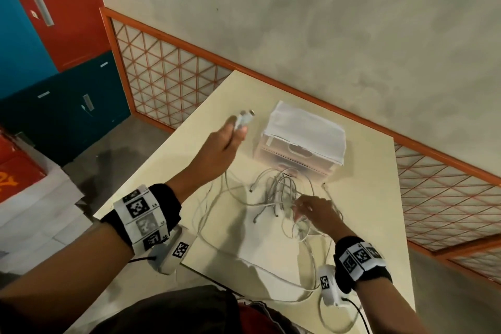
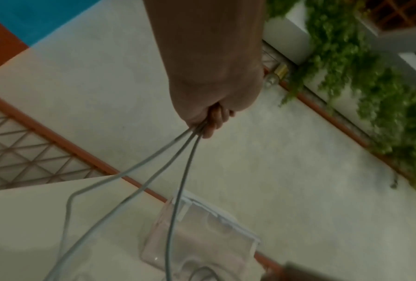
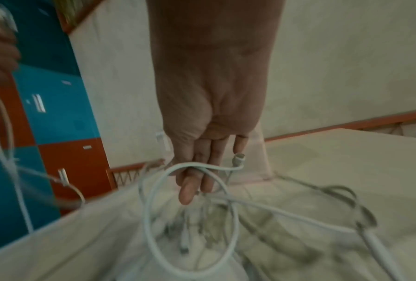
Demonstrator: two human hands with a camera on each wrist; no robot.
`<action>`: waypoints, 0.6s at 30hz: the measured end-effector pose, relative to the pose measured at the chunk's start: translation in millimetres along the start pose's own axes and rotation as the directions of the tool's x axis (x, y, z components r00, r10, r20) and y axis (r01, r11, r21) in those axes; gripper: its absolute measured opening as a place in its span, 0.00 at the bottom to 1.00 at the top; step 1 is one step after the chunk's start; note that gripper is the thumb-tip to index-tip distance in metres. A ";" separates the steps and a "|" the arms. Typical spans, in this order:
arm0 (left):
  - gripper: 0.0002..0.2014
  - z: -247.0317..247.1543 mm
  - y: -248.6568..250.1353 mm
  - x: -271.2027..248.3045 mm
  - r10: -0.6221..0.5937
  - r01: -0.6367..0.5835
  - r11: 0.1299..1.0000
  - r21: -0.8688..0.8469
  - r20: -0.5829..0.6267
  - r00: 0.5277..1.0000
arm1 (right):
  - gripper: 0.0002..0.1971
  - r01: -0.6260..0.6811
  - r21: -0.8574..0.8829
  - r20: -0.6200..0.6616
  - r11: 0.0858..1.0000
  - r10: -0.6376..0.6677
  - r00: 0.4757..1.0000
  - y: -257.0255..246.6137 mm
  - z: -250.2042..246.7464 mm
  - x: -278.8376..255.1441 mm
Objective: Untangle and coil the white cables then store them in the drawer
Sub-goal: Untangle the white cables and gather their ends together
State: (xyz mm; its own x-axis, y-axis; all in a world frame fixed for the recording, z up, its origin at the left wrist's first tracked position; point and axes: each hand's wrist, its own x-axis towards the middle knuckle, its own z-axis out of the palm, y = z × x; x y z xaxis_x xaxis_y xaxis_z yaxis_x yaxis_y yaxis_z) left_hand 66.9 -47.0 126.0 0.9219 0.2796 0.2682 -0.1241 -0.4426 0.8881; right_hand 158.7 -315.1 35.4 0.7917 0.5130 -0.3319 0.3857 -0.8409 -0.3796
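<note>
My left hand (image 1: 222,144) was lifted above the table (image 1: 366,198), to the left of the drawer unit (image 1: 301,138), with its fingers (image 2: 214,121) curled tight around a bunch of white cable ends. The plugs (image 1: 244,118) stuck out past my knuckles, and three strands (image 2: 154,171) ran from my fist down toward the table in front of the drawer unit. My right hand (image 1: 314,209) was down on the tangle of white cables (image 1: 279,195), which lay on the table just in front of the drawer unit. Those fingers (image 3: 197,171) were straight and close together, pointing into the heap, and one loop of cable (image 3: 192,209) crossed over them; I could not tell whether my thumb was pinching it. A loose plug (image 3: 239,157) lay just beside my outer finger. More cable trailed from the tangle toward me, away from the drawer unit, over the near table edge. The drawer unit's drawers looked closed.
</note>
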 end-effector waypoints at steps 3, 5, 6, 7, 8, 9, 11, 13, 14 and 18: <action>0.13 17.4 -8.5 -10.0 -0.005 -0.029 0.987 0.159 0.212 0.977 | 0.04 0.099 0.096 -0.097 0.991 -0.089 0.991 -26.5 -24.5 -0.8; 0.17 28.4 -10.4 -14.3 -0.050 0.004 0.990 0.143 0.317 0.947 | 0.05 0.208 0.057 -0.134 0.976 -0.199 0.971 -48.3 -39.5 -4.6; 0.19 33.8 -11.1 -15.7 -0.080 0.031 0.990 0.140 0.359 0.930 | 0.06 0.264 0.048 -0.162 0.963 -0.254 0.954 -58.5 -45.5 -6.6; 0.19 38.6 -13.0 -17.1 -0.110 0.053 0.987 0.153 0.389 0.915 | 0.06 0.317 0.046 -0.190 0.947 -0.303 0.934 -68.9 -50.9 -8.7; 0.18 42.2 -15.0 -18.0 -0.124 0.057 0.983 0.175 0.405 0.906 | 0.05 0.352 0.041 -0.217 0.935 -0.335 0.917 -76.9 -55.0 -10.2; 0.16 45.1 -17.5 -18.6 -0.132 0.055 0.979 0.195 0.410 0.903 | 0.04 0.381 0.031 -0.245 0.924 -0.363 0.899 -83.3 -57.7 -11.4; 0.15 47.3 -20.5 -19.4 -0.134 0.057 0.979 0.198 0.398 0.907 | 0.04 0.416 0.063 -0.248 0.907 -0.390 0.887 -88.5 -60.3 -12.5; 0.17 42.8 -17.9 -18.1 -0.111 0.054 0.983 0.176 0.336 0.935 | 0.07 0.408 0.110 -0.183 0.906 -0.385 0.905 -80.0 -57.0 -8.7; 0.16 37.3 -14.1 -16.4 -0.084 0.037 0.985 0.170 0.280 0.956 | 0.08 0.367 0.094 -0.122 0.926 -0.355 0.927 -71.8 -53.8 -5.5; 0.08 14.4 -9.5 -5.3 -0.004 -0.001 0.988 0.157 0.032 0.999 | 0.09 0.148 -0.013 0.031 0.989 -0.147 0.989 -26.1 -32.7 -0.7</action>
State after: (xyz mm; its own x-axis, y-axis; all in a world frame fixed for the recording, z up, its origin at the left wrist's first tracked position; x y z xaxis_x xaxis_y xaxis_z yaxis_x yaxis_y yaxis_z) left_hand 68.5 -56.5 110.7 0.9335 0.2540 0.2531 -0.0661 -0.5717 0.8178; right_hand 163.6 -299.1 73.7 0.7111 0.6362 -0.2993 0.5045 -0.7582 -0.4131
